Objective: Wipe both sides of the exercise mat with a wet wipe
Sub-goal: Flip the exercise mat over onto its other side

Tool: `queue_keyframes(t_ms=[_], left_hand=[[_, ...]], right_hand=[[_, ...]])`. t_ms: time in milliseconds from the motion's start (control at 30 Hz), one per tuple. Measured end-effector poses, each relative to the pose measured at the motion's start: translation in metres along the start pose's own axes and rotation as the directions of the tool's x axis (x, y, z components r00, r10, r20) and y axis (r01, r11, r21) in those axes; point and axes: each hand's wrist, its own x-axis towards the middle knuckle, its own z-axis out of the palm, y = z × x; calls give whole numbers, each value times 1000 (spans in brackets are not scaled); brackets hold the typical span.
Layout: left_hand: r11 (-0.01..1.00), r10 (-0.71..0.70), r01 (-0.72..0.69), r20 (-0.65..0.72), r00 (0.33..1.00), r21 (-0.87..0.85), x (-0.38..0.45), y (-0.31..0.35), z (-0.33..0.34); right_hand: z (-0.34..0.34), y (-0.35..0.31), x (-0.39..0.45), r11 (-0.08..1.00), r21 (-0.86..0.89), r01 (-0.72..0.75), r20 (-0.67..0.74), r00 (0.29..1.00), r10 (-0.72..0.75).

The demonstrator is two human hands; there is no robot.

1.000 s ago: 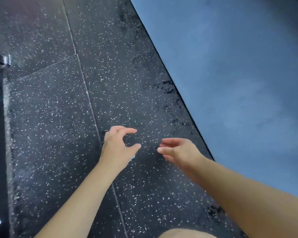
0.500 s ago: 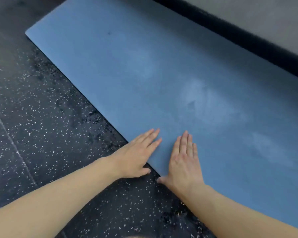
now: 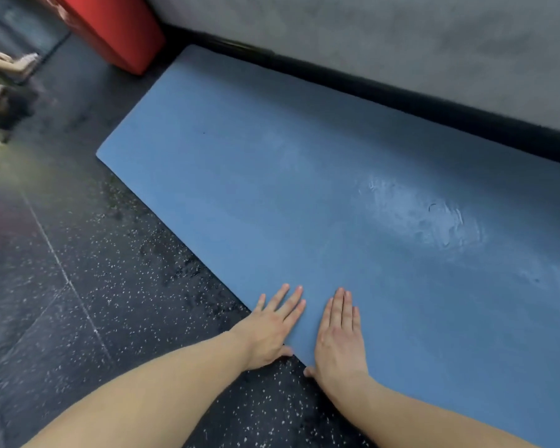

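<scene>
1. Pressing flat on the near long edge of the exercise mat [image 3: 304, 202]: left hand [image 3: 274, 328] and right hand [image 3: 338, 337], side by side and just apart, fingers straight. Neither grip holds anything. The left fingers are a little spread, the right ones together. Both thumbs sit at the mat's edge, over the floor [image 3: 78, 286].
2. No wet wipe visible anywhere in view, in either hand or on the mat.
3. Step in hand, as a judgement: taking hold of the edge to lift or flip the mat, or smoothing it down. Cannot tell which. A pale, streaky patch [image 3: 427, 218] further out on the mat's right part looks like damp wiping residue, so this face may already be done.
4. Next move, if flipping: thumbs need to get under the edge and curl round it, then carry it over toward the wall. A thin, limp sheet will likely fold and drag. A wipe must be found first for the other face.
5. Surface: dark speckled rubber floor tiles with pale seams; the mat lies flat on them.
6. Far side: black skirting strip [image 3: 401, 95] along a grey wall [image 3: 369, 33], just beyond the mat's far edge. Red padded block [image 3: 117, 30] at the mat's far left corner. Blurred shapes at far left, unreadable.
</scene>
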Motion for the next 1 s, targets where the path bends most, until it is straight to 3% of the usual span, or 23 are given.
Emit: queue_keyframes(t_ms=[100, 267, 367, 467, 567, 700, 867, 1000], left_hand=[[998, 46, -46, -17, 999, 30, 2, -11, 1], [953, 186, -149, -120, 975, 262, 7, -23, 5], [905, 324, -218, -259, 910, 366, 19, -35, 10], [848, 462, -322, -289, 839, 421, 37, -56, 15], [817, 530, -419, -230, 816, 398, 47, -55, 14], [835, 478, -424, -82, 875, 351, 51, -48, 1], [843, 525, -449, -270, 807, 297, 60, -42, -48], [875, 482, -445, -414, 772, 190, 63, -51, -69]], right_hand=[[-2, -7, 3, 999, 6, -41, 33, 999, 41], [4, -14, 2, 995, 10, -95, 5, 995, 95], [22, -21, 9, 990, 82, -111, -145, 982, 122], [46, -30, 17, 970, 177, -169, -226, 952, 208], [44, -48, 11, 953, 146, -264, -169, 943, 287], [34, -66, 8, 905, 178, -387, -230, 878, 421], [-8, -65, 15, 817, 318, -481, -455, 678, 577], [-37, -44, 26, 821, 240, -518, -411, 712, 570]])
